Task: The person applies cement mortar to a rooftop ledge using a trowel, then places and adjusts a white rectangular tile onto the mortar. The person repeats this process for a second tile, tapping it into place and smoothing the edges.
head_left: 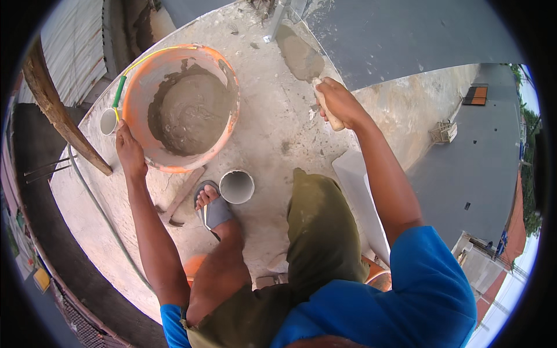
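My right hand [339, 104] is closed round the wooden handle [328, 108] of a trowel, near a smear of grey mortar [300, 55] at the top of the concrete ledge. My left hand [130, 149] grips the left side of an orange bucket [178, 169], by its yellow handle with green grip [119, 91]. Wet grey mortar [185, 110] fills the bucket's bottom. A white pipe end [108, 122] is just left of it, and another short pipe [237, 187] stands beside my sandalled left foot [214, 206].
A hammer [180, 200] lies by my foot. A rough timber [58, 104] and grey hose [104, 214] run along the left edge. A metal post [275, 20] rises at the top. A dark grey roof [406, 35] borders the ledge; a drop shows at right [464, 185].
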A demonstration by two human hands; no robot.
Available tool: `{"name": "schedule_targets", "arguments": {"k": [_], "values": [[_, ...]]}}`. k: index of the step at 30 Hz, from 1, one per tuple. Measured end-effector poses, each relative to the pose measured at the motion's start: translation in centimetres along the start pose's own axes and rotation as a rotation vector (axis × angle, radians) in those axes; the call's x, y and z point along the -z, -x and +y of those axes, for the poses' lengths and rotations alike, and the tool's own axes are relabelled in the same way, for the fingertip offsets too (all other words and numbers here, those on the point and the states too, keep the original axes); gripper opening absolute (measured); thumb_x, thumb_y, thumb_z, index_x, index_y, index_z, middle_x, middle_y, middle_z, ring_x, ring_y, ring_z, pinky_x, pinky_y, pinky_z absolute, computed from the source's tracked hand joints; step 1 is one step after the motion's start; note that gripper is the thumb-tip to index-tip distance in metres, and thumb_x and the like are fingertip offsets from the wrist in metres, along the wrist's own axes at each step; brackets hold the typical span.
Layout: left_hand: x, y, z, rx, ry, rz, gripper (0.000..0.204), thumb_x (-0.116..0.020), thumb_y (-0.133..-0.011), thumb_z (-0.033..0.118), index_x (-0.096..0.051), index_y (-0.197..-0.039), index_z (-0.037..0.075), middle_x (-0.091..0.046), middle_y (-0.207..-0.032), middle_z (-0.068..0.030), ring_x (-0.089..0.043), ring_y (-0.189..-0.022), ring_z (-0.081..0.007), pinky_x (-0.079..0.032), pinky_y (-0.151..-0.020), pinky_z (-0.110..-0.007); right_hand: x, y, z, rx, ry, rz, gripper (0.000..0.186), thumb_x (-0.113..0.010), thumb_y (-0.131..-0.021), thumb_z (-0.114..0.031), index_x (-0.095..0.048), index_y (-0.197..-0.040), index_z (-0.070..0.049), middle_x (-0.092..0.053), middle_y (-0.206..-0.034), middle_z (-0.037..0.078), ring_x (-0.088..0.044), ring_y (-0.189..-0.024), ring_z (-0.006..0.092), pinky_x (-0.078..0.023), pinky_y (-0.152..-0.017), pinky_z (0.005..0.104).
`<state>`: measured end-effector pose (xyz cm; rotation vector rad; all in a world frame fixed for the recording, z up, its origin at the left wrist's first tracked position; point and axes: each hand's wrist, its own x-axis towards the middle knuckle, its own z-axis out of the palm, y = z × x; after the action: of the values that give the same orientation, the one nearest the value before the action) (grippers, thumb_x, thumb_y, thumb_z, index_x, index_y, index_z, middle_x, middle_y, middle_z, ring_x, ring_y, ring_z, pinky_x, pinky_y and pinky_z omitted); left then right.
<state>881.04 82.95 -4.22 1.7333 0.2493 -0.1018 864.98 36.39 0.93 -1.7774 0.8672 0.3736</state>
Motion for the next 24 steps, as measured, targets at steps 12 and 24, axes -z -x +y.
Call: {"name": "schedule_targets", "arguments": {"k": [12,24], "values": [[2.1,-5.9,-0.8,0.157,0.014,-0.083,0.069,-0.049,-0.113,0.061,-0.068,-0.135,-0.001,-0.073,-0.121,-0.0103,-0.069,-0.107,-0.0179,-0.056,-0.094,-0.033,-1.1,-9.8,-0.5,-0.010,0.799,0.291,0.064,-0.050,-0.101,-0.021,-0.041,-0.160,0.003,-0.054,-0.154,0.034,-0.055,-0.143,0.0476,-0.047,-0.118,0.0533],[-1.3,-6.8,2.7,0.167,-0.120,-0.168,0.079,-0.037,-0.114,0.066,-0.065,-0.142,-0.003,-0.074,-0.124,-0.0136,-0.073,-0.109,-0.0236,-0.061,-0.094,-0.038,-2.7,3.3,11.6,-0.025,0.672,0.446,0.051,-0.054,-0.107,-0.028,-0.048,-0.146,0.004,-0.059,-0.136,0.034,-0.066,-0.120,0.0540,-0.055,-0.101,0.0598]]}}
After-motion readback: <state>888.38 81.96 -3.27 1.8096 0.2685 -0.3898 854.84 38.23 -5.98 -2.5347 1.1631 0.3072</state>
